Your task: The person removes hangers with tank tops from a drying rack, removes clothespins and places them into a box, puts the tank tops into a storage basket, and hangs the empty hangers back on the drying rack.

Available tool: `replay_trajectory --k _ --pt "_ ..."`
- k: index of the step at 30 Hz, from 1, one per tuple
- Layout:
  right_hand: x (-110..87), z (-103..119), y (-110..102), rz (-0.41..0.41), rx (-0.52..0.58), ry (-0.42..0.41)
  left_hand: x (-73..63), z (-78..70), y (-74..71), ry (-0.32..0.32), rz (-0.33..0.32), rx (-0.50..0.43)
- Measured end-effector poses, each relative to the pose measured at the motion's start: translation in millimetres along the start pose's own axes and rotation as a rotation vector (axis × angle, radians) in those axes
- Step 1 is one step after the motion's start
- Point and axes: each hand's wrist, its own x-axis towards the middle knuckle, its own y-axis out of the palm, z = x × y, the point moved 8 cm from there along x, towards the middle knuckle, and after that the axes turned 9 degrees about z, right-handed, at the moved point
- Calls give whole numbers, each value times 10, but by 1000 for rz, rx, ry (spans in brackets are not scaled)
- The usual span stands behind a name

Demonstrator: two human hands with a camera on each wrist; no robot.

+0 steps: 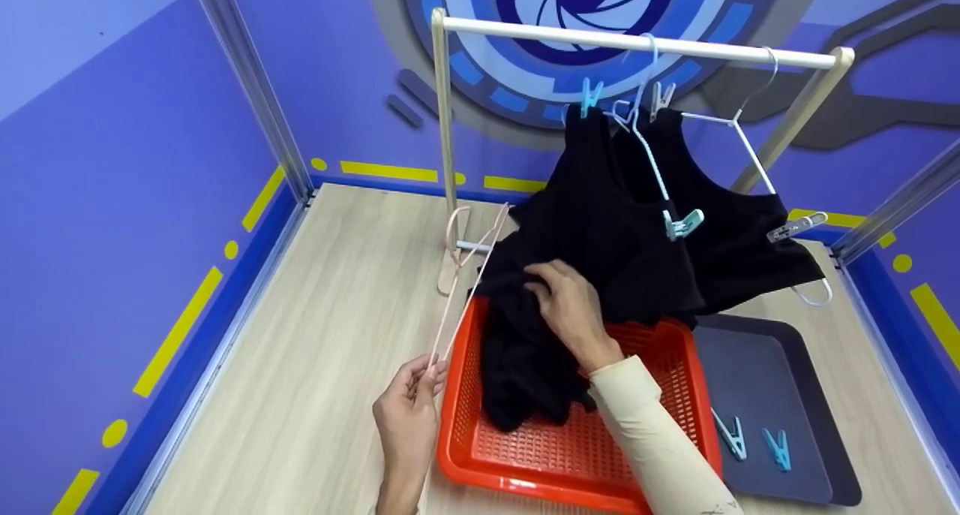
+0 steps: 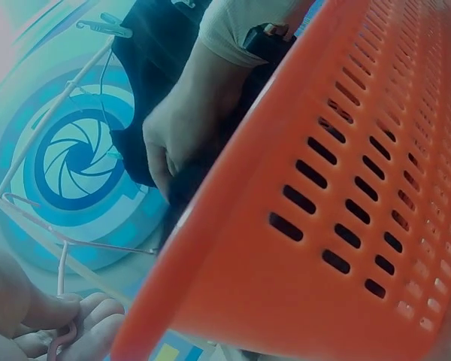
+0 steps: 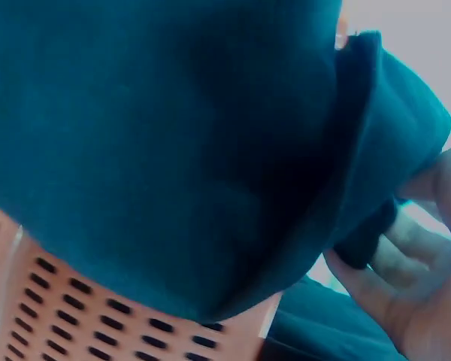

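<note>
A thin pink hanger [image 1: 478, 278] tilts up from my left hand [image 1: 411, 402], beside the red basket's left rim. The left wrist view shows those fingers gripping its hook end. My right hand [image 1: 574, 305] reaches over the basket [image 1: 525, 483] and pinches a black garment [image 1: 525, 365]. That garment lies partly in the basket and drapes over its far edge. In the right wrist view, thumb and fingers [image 3: 406, 256] hold the dark cloth [image 3: 173, 150] at its edge. The hanger's far end nears the cloth; contact there is unclear.
A rack with a white bar [image 1: 525, 31] stands behind. Two black sleeveless tops [image 1: 592, 207] hang from it on hangers with clothespins [image 1: 682, 224]. Right of the basket, a grey tray [image 1: 757, 372] holds a blue clothespin [image 1: 778, 449] and a pale one [image 1: 731, 434].
</note>
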Motion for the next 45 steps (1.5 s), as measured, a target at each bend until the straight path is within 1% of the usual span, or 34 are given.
replay_trajectory --k 4,7,10,13,15,17,20,22,24,27,32,35,37,38,40,41,44,45 --pt "12 131 -293 -148 37 -5 2 6 8 -8 9 6" --pt "-13 321 -540 -223 60 -42 6 7 9 -4 10 8" --pt "-69 528 -761 -257 79 -84 8 11 7 0 7 8" --pt "-159 695 -910 -232 58 -113 6 18 12 1 8 7" --pt "-230 773 -937 -171 5 -124 6 18 15 4 9 9" --pt "-304 820 -899 -78 -61 -123 5 5 14 12 7 11" --pt "-408 817 -733 94 -137 -98 9 -15 17 20 6 10" --pt "-477 783 -583 203 -160 -78 11 -16 25 11 8 3" --pt "-544 745 -421 294 -175 -72 9 -16 35 -1 11 -2" --pt "-648 709 -186 399 -184 -85 5 -19 50 -14 15 -7" --pt "-778 640 158 543 -185 -125 5 -35 65 -12 24 -13" --pt "-801 586 291 632 -152 -121 8 -30 64 -15 28 -12" --pt "-772 557 312 667 -112 -99 9 -27 64 -18 30 -13" --pt "-738 546 295 661 -97 -87 7 -31 63 -19 31 -12" --pt "-627 529 208 589 -71 -64 7 -37 61 -20 31 -9" --pt "-558 519 146 529 -67 -57 8 -40 60 -21 32 -10" --pt "-357 449 -40 308 -90 -38 13 -37 64 -27 35 -13" --pt "-303 409 -71 257 -97 -29 12 -35 65 -28 35 -16"
